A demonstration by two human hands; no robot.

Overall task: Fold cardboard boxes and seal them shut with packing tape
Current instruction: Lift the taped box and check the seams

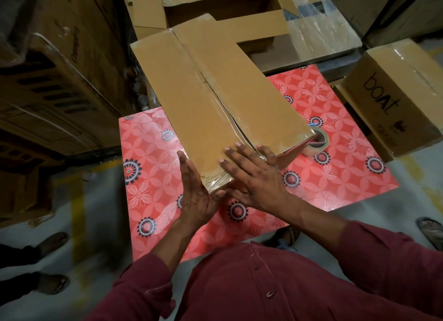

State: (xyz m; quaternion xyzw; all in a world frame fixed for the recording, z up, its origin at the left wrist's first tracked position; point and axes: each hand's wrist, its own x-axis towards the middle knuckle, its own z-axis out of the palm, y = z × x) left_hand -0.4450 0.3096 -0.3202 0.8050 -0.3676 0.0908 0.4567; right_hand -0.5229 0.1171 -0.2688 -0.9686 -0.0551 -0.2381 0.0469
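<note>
On a red floral table [153, 167], smoothing clear tape over the near corner of a closed cardboard box [191, 85].

Left hand [194, 193] flat against the box's side, right hand [254, 176] spread on top, fingers straight, neither gripping anything. Best done by pressing outward from the centre seam to drive out wrinkles. Tape roll [317, 140] just beside the box's right corner.

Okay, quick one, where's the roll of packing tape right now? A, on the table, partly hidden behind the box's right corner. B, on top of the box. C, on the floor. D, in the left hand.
A: the roll of packing tape lies on the floral table, half tucked behind the cardboard box, while both hands lie flat on the box.
</note>
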